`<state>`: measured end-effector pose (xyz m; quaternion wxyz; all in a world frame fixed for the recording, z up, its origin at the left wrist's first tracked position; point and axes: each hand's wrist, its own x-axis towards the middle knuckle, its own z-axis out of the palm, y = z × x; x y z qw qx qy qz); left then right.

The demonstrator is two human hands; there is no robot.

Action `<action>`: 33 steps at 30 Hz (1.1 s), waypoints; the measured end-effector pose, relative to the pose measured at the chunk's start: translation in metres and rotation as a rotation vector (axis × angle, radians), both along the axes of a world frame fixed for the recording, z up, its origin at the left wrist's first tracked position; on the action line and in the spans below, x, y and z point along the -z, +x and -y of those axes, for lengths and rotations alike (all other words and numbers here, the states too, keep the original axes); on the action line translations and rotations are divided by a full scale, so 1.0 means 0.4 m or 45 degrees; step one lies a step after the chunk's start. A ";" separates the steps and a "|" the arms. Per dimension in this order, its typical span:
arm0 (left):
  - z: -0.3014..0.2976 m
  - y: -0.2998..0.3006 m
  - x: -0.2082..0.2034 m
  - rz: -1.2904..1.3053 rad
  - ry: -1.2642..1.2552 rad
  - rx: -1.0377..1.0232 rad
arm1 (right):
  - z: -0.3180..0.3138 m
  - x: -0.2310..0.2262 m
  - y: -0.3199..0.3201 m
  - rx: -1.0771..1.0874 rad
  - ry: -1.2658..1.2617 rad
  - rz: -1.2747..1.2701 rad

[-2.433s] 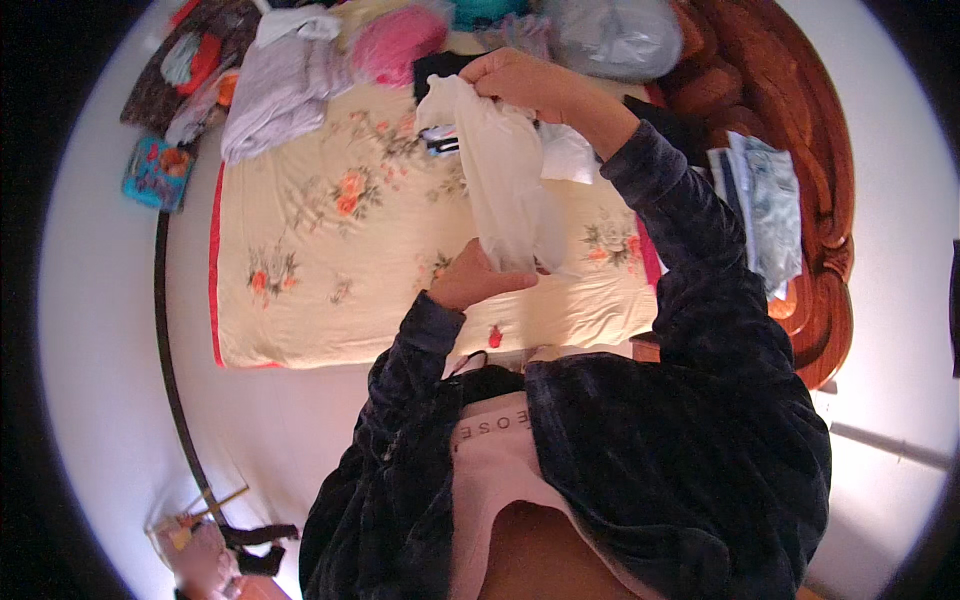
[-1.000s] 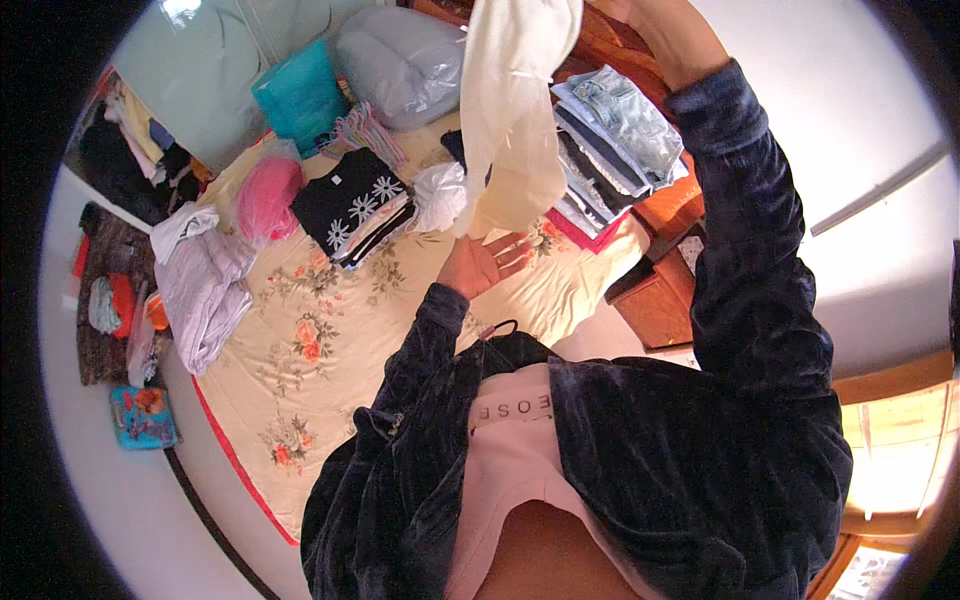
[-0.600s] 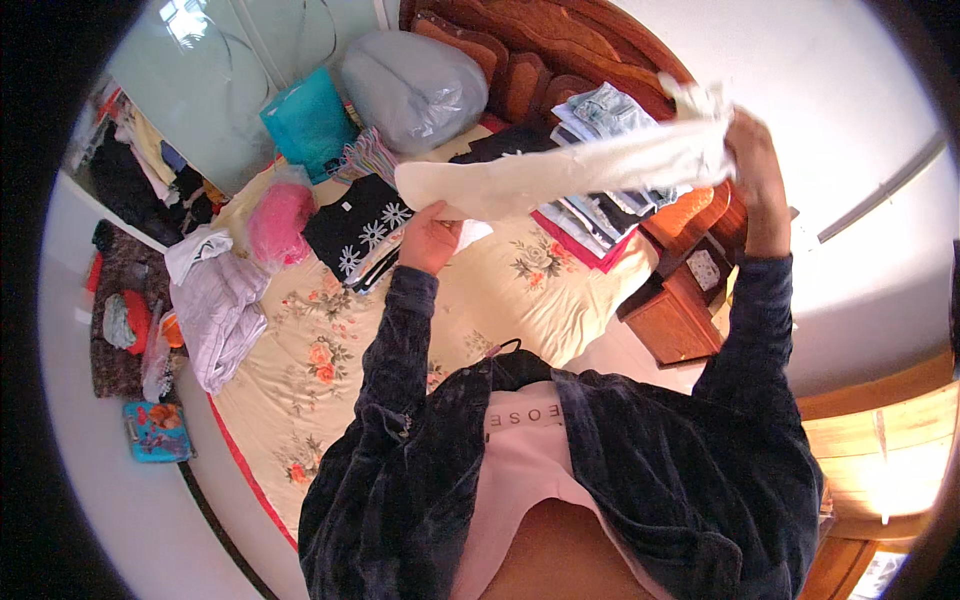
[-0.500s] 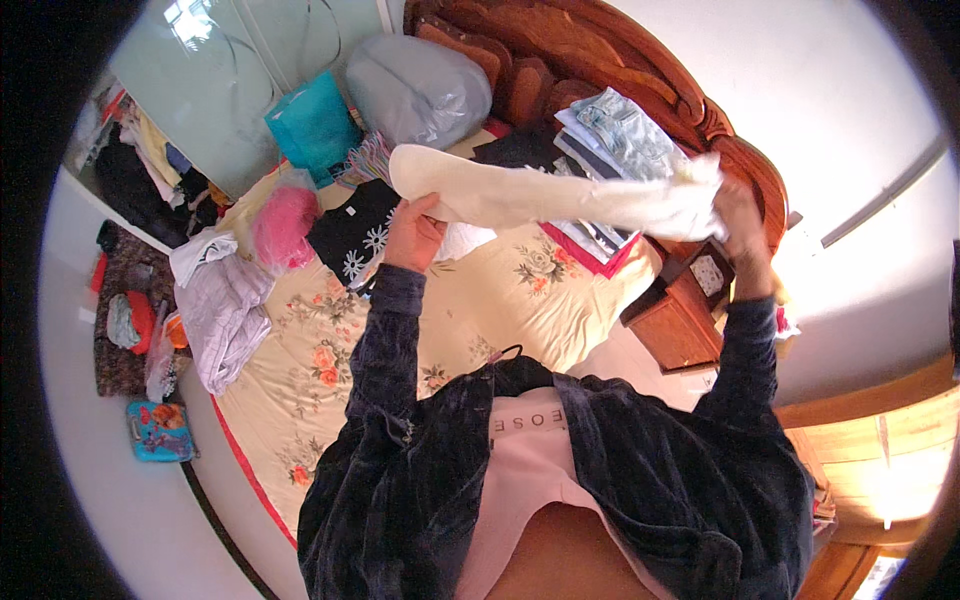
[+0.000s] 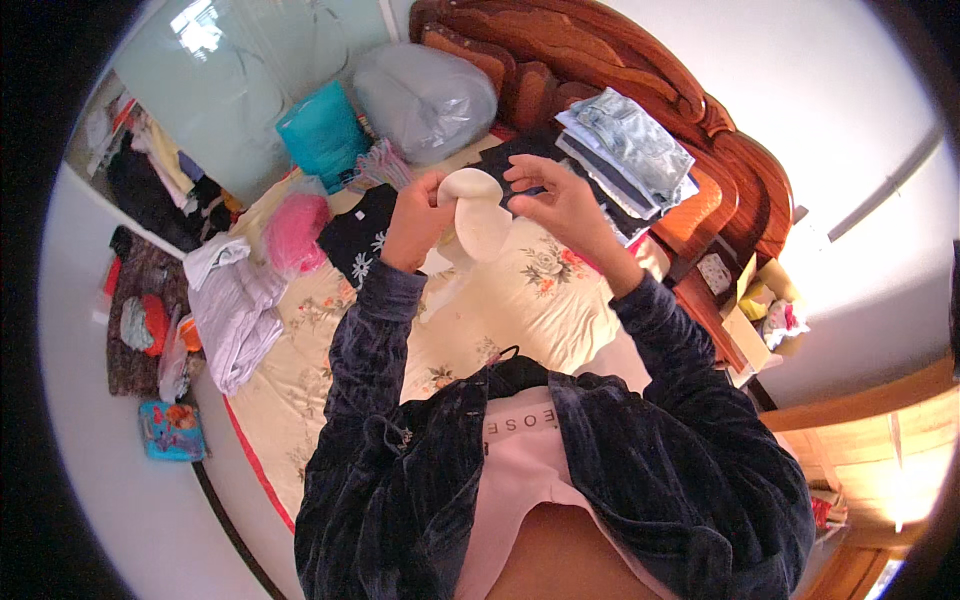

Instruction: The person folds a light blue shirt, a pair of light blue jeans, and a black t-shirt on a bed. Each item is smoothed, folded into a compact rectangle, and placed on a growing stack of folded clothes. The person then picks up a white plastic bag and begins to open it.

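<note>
In front of my chest, over the bed, my left hand (image 5: pixel 415 222) is closed on the edge of a soft cream-white cloth piece with rounded ends (image 5: pixel 483 232). It hangs in two rounded, overlapping folds; I cannot tell which garment it is. Just right of it, my right hand (image 5: pixel 562 205) is raised with fingers apart, and nothing shows in it. Below lies a floral yellow bedsheet (image 5: pixel 400 350). A black top with white flowers (image 5: pixel 345 240) is spread left of my left hand. Beyond my right hand sits a stack of folded clothes topped by jeans (image 5: pixel 640 145).
At the bed's far side are a teal bag (image 5: pixel 325 135), a grey stuffed plastic bag (image 5: pixel 425 100) and a carved wooden headboard (image 5: pixel 650 60). Left are a pink bundle in plastic (image 5: pixel 295 235) and a pale lilac garment (image 5: pixel 235 320). A cardboard box (image 5: pixel 745 315) stands at right.
My right hand has let go of the cloth's far end and moved left, close to my left hand. The cloth, stretched out before, now hangs folded from my left hand.
</note>
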<state>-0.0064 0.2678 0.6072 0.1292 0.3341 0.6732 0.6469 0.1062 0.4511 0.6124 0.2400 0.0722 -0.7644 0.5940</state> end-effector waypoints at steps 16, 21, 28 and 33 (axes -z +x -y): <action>0.152 0.006 -0.057 0.584 0.259 -0.014 | 0.120 -0.044 -0.040 -0.093 -0.088 -0.183; 0.133 0.004 -0.063 0.564 0.364 0.017 | 0.127 -0.105 0.022 -0.355 -0.099 -0.023; 0.099 0.075 -0.108 0.509 0.357 0.110 | 0.146 -0.074 -0.030 -0.150 -0.070 -0.032; 0.110 0.087 -0.106 0.450 0.392 0.103 | 0.148 -0.063 -0.043 -0.050 -0.106 -0.077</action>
